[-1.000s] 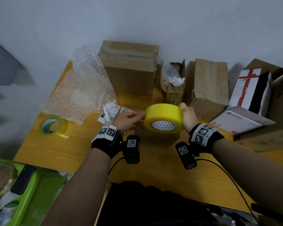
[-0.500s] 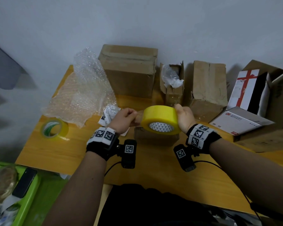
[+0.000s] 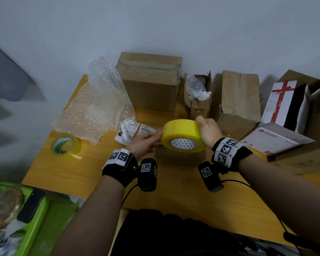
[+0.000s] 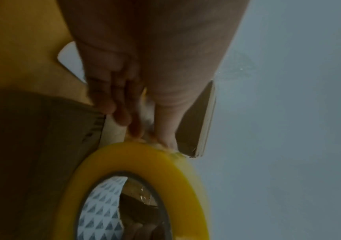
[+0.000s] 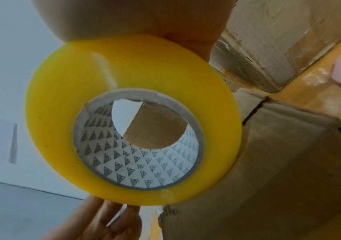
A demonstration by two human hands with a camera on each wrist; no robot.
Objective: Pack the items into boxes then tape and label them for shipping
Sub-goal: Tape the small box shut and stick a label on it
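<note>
I note my right hand (image 3: pixel 208 131) gripping the yellow tape roll (image 3: pixel 181 134) above the small box (image 3: pixel 179 157), core axis pointing toward me. My left hand (image 3: pixel 145 144) pinches at the roll's left rim (presumably the free end), so it is nearer.

Wooden table (image 3: pixel 67 169) carries cardboard boxes (image 3: pixel 150 84), bubble wrap (image 3: pixel 98 108), seemingly labels (image 3: pixel 146 128).
</note>
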